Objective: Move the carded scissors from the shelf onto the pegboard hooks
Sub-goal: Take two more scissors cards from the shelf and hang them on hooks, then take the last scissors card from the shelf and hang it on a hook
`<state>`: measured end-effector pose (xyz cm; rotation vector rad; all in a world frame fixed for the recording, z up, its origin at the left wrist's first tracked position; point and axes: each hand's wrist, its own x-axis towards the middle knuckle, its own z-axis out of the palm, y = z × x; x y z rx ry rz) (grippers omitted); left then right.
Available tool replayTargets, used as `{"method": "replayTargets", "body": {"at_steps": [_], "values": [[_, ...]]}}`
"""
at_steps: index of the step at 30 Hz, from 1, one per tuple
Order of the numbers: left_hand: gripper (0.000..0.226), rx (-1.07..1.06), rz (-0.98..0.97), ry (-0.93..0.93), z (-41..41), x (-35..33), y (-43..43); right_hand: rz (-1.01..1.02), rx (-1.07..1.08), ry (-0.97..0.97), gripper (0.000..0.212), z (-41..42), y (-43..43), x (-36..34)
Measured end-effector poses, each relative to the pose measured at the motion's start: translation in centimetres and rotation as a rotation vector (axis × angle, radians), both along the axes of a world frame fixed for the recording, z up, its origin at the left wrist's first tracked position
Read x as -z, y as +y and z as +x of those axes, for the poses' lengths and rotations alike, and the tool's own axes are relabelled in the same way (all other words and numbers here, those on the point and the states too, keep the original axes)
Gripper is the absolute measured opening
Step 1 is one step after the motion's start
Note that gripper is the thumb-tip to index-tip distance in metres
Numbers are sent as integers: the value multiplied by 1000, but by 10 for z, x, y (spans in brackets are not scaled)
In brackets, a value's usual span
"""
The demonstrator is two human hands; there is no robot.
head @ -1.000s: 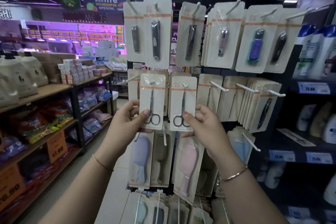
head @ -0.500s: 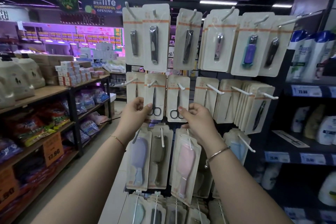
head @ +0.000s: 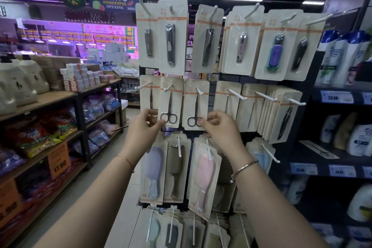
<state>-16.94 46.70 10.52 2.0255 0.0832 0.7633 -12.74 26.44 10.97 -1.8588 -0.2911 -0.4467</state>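
Two bare forearms reach up from the bottom of the view, with a thin gold bracelet (head: 125, 159) on the left wrist and a pale metal bangle (head: 244, 168) on the right.

The left hand (head: 145, 127) is at the rack, thumb flat on the lower left corner of the left scissors card (head: 172, 104), a cream board with small black steel scissors under clear plastic. The thumb tip sits right beside the scissors' left finger loop and the other fingers curl in behind the card's edge: that's a pinch.

The right hand (head: 220, 127) mirrors it. Its thumb lies over the right finger loop of the right scissors card (head: 196, 106), same cream board and same black scissors, with the fingers curled at the card's right edge, pinching too.

Both cards hang upright, side by side and just apart. The left one is threaded on a white pegboard hook (head: 168, 87), the right one on the second white hook (head: 199, 91).

Just below the hands hang a carded lilac plastic brush (head: 153, 171), a carded dark comb (head: 177, 167) and a carded pink brush (head: 205, 175). Above the scissors runs a row of carded steel nail clippers (head: 171, 44).

Further right, white shampoo bottles with blue caps (head: 342, 56) stand on dark shelving. To the left are black-framed wooden shelves (head: 80, 94) and an orange price sign (head: 59, 164), and far back a purple-lit wall (head: 80, 32).
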Motion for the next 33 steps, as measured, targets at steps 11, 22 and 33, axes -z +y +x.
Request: {"method": "replayTargets", "body": {"at_steps": [11,22,33], "values": [[22,125,591,-51,-35,-4,-82,-511,278,-286,15,-58,-96,13],[18,581,653,-91,-11,23,-279,-711,475,-25,18,-61,-283,49],[17,473,584,47,86,60,-451,-577,438,66,13,59,-462,83]]}}
